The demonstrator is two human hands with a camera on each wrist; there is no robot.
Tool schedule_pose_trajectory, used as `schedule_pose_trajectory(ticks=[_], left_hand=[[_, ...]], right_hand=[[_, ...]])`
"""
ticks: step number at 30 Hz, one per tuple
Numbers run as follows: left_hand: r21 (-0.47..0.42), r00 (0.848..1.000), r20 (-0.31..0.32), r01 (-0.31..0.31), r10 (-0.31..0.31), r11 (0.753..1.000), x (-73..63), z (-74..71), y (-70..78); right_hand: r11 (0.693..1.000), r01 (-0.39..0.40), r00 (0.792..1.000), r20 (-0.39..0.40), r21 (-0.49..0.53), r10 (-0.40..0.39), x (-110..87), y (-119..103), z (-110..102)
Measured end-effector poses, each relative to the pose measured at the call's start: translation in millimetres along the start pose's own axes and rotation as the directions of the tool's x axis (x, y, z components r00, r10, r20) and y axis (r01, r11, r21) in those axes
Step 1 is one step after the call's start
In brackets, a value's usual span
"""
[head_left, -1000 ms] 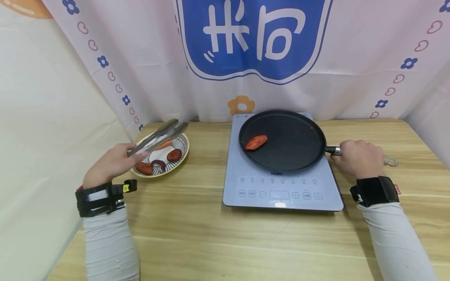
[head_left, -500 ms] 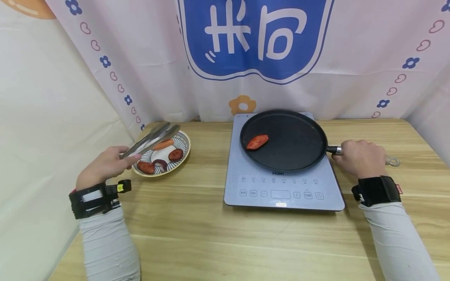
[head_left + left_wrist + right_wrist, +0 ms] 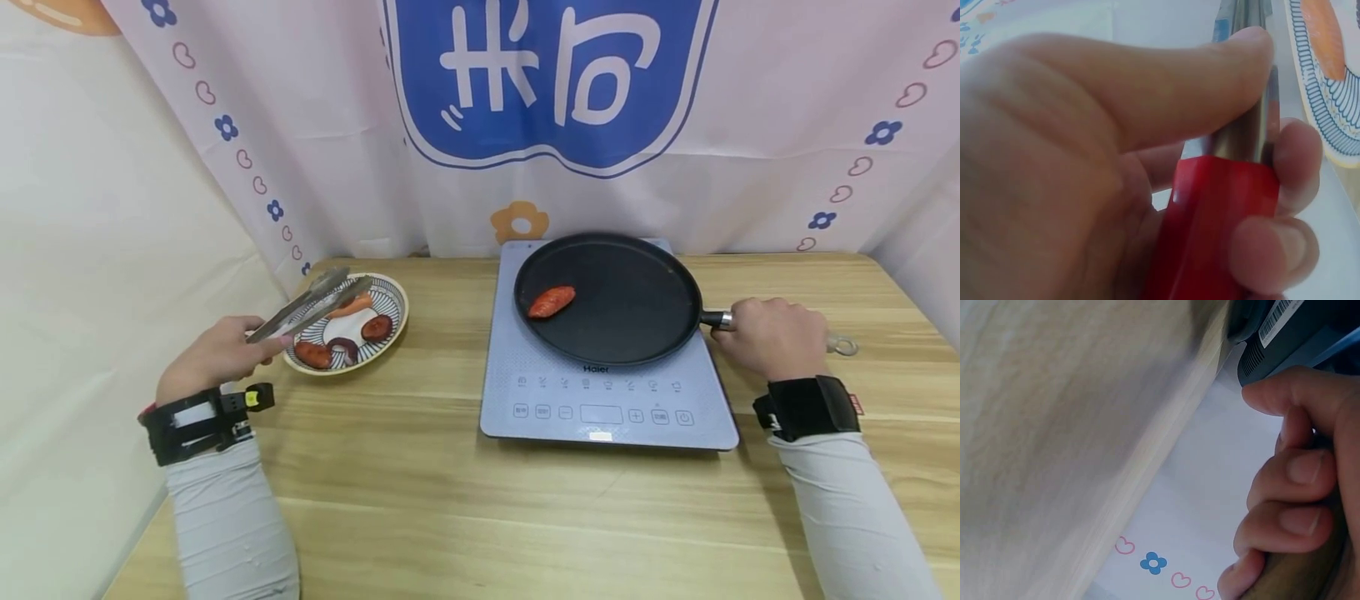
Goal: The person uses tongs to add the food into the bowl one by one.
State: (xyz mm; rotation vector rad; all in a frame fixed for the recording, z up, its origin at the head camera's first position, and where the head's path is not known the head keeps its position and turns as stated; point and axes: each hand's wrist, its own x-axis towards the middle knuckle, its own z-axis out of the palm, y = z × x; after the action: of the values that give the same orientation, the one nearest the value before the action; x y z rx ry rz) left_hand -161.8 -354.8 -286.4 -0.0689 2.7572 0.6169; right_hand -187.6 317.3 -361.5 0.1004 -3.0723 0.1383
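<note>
Your left hand [image 3: 213,358] curls thumb and fingers around metal tongs [image 3: 309,304], their tips poised over the striped plate [image 3: 393,293] of sausage pieces. Your right hand [image 3: 772,337] wraps the handle of the black pan [image 3: 630,308], holding one sausage [image 3: 551,302], on the induction cooker [image 3: 600,400]

We see shiny steel tongs [image 3: 315,304] with a glossy red plastic grip [image 3: 1210,231], a matt black pan [image 3: 609,298], a smooth grey glass cooktop [image 3: 607,400], a glazed striped plate [image 3: 393,292], and a grained wooden table [image 3: 450,500].
</note>
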Motion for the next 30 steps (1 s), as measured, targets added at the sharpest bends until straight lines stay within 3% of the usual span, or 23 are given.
schedule_pose_trajectory(ticks=[17, 30], left_hand=[[0.0, 0.998, 0.039, 0.057, -0.057, 0.998, 0.1, -1.1, -7.5], [-0.055, 0.993, 0.082, 0.092, -0.088, 0.994, 8.5, 3.2, -16.1]], right_hand=[[1.0, -0.005, 0.999, 0.033, 0.006, 0.005, 1.2, 1.5, -0.7], [1.0, -0.011, 0.999, 0.041, 0.007, 0.01, 1.5, 1.5, -0.9]])
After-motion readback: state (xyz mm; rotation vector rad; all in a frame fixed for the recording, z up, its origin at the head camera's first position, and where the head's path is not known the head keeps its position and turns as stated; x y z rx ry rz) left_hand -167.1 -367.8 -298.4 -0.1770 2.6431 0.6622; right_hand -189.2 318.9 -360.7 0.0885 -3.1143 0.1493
